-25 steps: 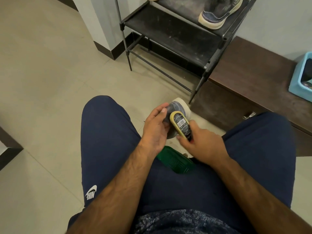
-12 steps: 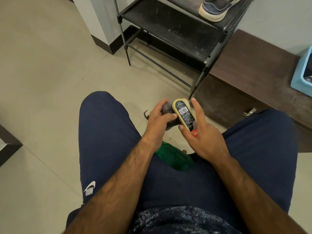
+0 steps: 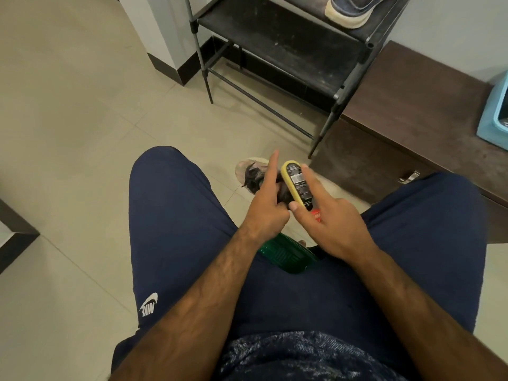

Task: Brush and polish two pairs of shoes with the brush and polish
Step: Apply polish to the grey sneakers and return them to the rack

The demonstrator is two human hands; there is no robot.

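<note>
My right hand (image 3: 330,229) grips a yellow polish bottle (image 3: 295,182) with a black label; its red end (image 3: 316,215) sits against my palm. Thumb and forefinger lie along the bottle's two sides. My left hand (image 3: 265,213) touches the bottle's left side, lower fingers curled on a dark grey shoe (image 3: 251,174) and forefinger pointing straight out. The shoe's pale sole and dark laces show just beyond that hand, and the rest of it is hidden. Another grey shoe (image 3: 351,9) with a cream sole rests on the black rack (image 3: 288,42).
I sit with both knees apart over a tiled floor. A green plastic object (image 3: 286,257) lies between my thighs. A dark wooden bench (image 3: 412,105) with a metal handle stands at the right, carrying a light blue basket (image 3: 494,116).
My left forefinger has straightened out from its curled grip. The shoe's toe now shows to the left of my hands. The bottle has tipped slightly and my right forefinger stretches along it.
</note>
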